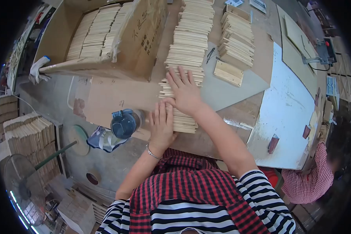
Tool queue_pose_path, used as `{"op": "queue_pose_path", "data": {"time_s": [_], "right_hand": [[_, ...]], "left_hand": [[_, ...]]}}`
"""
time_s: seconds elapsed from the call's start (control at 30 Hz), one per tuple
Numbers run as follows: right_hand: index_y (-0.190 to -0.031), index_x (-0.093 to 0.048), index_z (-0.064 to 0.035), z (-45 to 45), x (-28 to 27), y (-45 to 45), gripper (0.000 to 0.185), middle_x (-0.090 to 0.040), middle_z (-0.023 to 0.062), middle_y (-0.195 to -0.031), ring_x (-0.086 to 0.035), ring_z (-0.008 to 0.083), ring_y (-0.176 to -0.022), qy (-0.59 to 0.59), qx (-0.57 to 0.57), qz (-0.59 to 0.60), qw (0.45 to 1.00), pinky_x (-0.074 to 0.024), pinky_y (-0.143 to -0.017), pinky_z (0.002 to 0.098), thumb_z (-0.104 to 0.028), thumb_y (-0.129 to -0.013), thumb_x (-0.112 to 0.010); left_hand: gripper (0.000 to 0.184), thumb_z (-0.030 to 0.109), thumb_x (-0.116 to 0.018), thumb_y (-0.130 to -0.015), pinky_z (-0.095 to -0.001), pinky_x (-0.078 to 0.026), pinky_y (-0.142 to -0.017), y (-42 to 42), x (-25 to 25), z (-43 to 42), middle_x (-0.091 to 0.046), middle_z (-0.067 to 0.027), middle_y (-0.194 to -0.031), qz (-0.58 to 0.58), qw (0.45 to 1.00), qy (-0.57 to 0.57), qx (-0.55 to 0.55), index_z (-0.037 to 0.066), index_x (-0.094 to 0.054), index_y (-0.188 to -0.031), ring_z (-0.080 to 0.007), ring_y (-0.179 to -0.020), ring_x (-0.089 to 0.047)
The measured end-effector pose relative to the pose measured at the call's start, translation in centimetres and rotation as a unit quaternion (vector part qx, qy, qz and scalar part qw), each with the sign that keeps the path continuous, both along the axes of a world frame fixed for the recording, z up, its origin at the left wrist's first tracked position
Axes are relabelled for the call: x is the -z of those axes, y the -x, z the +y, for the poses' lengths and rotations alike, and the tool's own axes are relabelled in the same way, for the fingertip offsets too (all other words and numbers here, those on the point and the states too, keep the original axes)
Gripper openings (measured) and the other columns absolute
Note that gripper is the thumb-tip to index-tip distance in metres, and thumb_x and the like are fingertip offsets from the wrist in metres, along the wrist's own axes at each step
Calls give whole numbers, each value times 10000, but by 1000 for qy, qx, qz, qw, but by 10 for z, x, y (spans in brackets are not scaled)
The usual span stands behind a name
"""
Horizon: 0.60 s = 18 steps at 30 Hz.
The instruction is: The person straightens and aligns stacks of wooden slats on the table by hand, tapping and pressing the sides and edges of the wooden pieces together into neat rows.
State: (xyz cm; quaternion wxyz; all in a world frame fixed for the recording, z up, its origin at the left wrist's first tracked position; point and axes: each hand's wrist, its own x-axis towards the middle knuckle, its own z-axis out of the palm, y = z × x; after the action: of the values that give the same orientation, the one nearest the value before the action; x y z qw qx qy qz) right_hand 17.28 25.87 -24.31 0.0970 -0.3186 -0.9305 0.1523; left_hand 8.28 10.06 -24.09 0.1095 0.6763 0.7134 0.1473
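A long row of thin light wooden boards (pixel 189 37) stands on edge, packed face to face, running away from me along the table. My right hand (pixel 186 93) lies flat on top of the row's near part with its fingers spread. Nearer to me, my left hand (pixel 162 126) rests with straight fingers along the left side of the row's near end, a bracelet at its wrist. Its thumb is partly hidden at the near end. Beside the row, to the right, a shorter row of boards (pixel 236 41) stands behind one board lying flat (pixel 229 73).
At the left stands an open cardboard box (pixel 140 43) filled with boards, a white glove (pixel 39 70) on its corner. A dark-lidded bottle (pixel 123 124) is left of my left hand. A fan (pixel 25 189) stands lower left. A co-worker's checked sleeve (pixel 306 179) shows at right.
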Motion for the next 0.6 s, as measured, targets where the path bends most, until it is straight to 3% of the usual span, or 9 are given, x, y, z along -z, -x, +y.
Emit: {"op": "queue_pose_path", "data": {"time_s": [0.3, 0.43, 0.6], "right_hand": [[-1456, -340, -11, 5, -6, -4, 815, -272, 166, -1544, -196, 392, -1437, -3, 6, -19, 1000, -133, -1161, 546, -546, -874, -538], [-1465, -340, -39, 24, -21, -5, 798, -268, 164, -1547, -190, 393, -1438, -46, 113, 49, 991, -132, -1159, 548, -537, -877, -547], [-1440, -381, -54, 37, -2, -14, 677, -312, 184, -1519, -236, 411, -1412, -8, 98, 45, 994, -169, -1152, 522, -418, -902, -573]], "left_hand": [[1097, 334, -855, -561, -618, -223, -1087, 0, -3, -1, -202, -312, -1512, -33, 999, 30, 16, -39, -303, -1433, -476, -1408, -193], [1087, 346, -852, -580, -617, -236, -1082, 0, -9, 14, -194, -318, -1512, -44, 999, 30, 6, -48, -302, -1431, -479, -1406, -192], [1070, 330, -854, -591, -605, -264, -1074, -3, -10, 8, -200, -297, -1520, -48, 998, 28, 3, -34, -306, -1435, -461, -1405, -207]]}}
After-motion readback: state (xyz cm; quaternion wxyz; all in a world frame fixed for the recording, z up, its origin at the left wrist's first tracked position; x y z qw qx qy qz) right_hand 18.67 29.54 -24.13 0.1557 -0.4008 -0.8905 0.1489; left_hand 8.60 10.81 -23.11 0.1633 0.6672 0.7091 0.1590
